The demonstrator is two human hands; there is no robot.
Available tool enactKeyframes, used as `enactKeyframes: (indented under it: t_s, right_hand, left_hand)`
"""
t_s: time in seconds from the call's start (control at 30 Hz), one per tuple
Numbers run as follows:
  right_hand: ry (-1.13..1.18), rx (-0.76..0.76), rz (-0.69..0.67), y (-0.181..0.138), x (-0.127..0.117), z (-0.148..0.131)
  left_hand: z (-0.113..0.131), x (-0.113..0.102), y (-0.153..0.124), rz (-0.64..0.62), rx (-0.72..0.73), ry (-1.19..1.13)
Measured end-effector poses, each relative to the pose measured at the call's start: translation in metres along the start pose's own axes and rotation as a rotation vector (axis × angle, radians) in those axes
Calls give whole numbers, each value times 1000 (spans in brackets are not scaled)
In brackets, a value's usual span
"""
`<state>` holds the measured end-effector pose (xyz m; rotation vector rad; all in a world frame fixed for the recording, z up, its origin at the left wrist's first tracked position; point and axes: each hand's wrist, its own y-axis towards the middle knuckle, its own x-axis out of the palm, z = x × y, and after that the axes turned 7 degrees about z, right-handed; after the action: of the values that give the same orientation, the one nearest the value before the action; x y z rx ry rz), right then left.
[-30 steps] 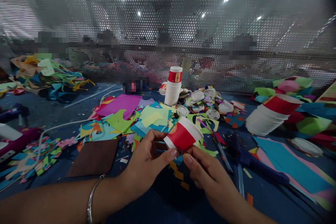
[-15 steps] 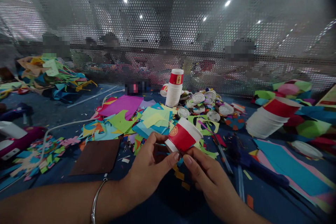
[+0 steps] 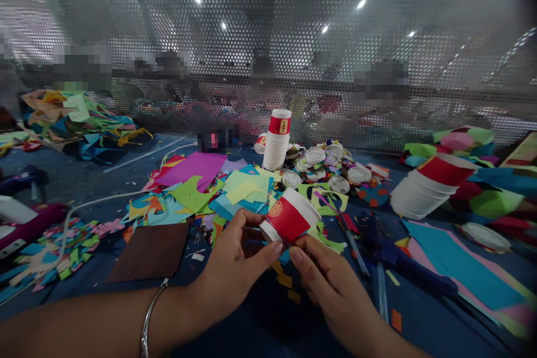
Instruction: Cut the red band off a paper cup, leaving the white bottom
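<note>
We hold red-and-white paper cup [image 3: 289, 216] tipped on side, just above blue table [image 3: 75, 182], mouth facing away. Left hand [image 3: 235, 268] pinches base end, thumb and fingers closed on it. Right hand [image 3: 327, 285] grips base from below likewise. Coloured paper scraps [image 3: 218, 193] beyond; brown card [image 3: 151, 251] at left.

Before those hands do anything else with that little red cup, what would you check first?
1. Left hand grips the paper cup near its base: ok.
2. Right hand fingertips touch the cup's base: ok.
3. Cup held above the table, tilted: ok.
4. Cup's inside empty: cannot tell, its mouth faces away.
5. Blue tool lies apart from the right hand: ok.
6. Table near the hands free of paper scraps: not ok, scraps lie all around.
</note>
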<state>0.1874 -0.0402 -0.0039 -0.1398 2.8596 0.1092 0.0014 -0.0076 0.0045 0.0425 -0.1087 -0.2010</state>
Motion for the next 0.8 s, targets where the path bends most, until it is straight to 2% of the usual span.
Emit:
enactKeyframes:
  t_s: [0.3,0.43,0.6,0.8]
  right_hand:
    - [-21,-16,75,1,-4,-1]
    - [-73,-71,136,1,-8,-5]
    - [-158,-198,109,-3,-9,-15]
    - [-176,-204,15,-8,-6,-18]
  left_hand:
    - [1,-1,0,25,-30,-6]
    - [2,-4,0,-20,-14,-64]
    - [4,-6,-1,-51,14,-106]
    - [4,-1,-3,-61,20,-121]
